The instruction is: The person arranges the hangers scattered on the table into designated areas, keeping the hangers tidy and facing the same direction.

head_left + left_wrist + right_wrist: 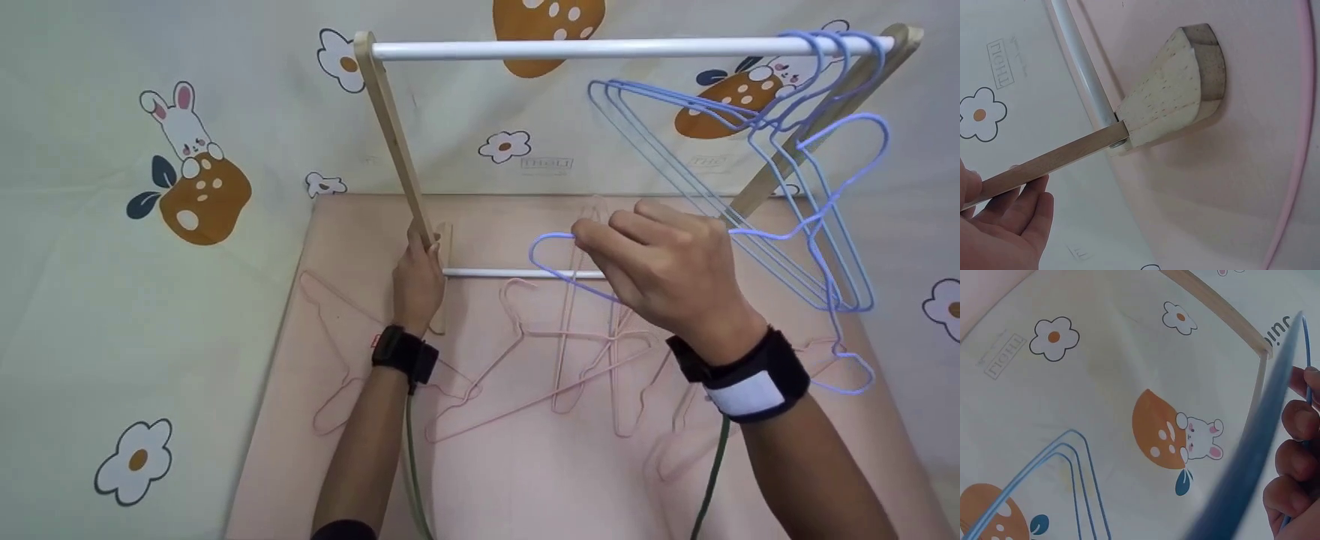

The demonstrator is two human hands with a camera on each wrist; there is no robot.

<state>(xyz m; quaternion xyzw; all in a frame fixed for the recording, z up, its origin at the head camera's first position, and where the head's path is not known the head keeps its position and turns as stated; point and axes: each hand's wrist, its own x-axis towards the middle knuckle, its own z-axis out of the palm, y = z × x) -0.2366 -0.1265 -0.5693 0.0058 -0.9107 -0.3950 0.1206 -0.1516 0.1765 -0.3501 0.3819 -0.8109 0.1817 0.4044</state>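
In the head view, my left hand (418,281) grips the left wooden post (397,157) of a clothes rack low down. The left wrist view shows fingers and thumb around that post (1061,160), above its wooden foot (1176,84). My right hand (664,270) holds a blue wire hanger (855,176) by its long side, in front of the rack, with the hook pointing up and right. Behind it, three blue hangers (615,81) hang at the right end of the white top rod (585,49). Blurred and close, the held hanger (1252,455) crosses the right wrist view.
Several pink hangers (517,334) lie overlapping on the pink tabletop (525,480) below my hands. A lower white bar (517,273) joins the rack's feet. Behind stands a pale patterned backdrop (67,300). Green cables (412,465) run down from both wrist bands.
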